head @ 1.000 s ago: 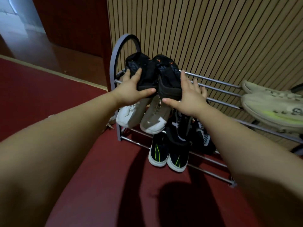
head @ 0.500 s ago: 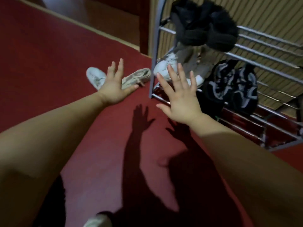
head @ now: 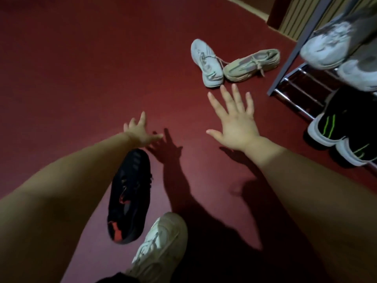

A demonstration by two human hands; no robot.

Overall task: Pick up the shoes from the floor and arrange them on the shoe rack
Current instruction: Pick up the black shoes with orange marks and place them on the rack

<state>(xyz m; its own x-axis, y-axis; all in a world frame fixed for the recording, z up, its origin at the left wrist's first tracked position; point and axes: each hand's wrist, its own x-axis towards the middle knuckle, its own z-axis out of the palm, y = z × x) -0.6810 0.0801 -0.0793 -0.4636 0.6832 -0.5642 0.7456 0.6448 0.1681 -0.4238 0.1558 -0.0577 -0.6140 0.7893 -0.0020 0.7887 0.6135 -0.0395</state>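
Red floor — pale shoe pair lies just beyond the splayed, empty right grip, left grip likewise released

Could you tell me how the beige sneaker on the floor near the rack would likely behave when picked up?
The beige sneaker has a thick sole, so it probably keeps its shape when lifted. Its laces lie loose, so they would likely dangle. It seems to touch the pale sneaker, which might shift.
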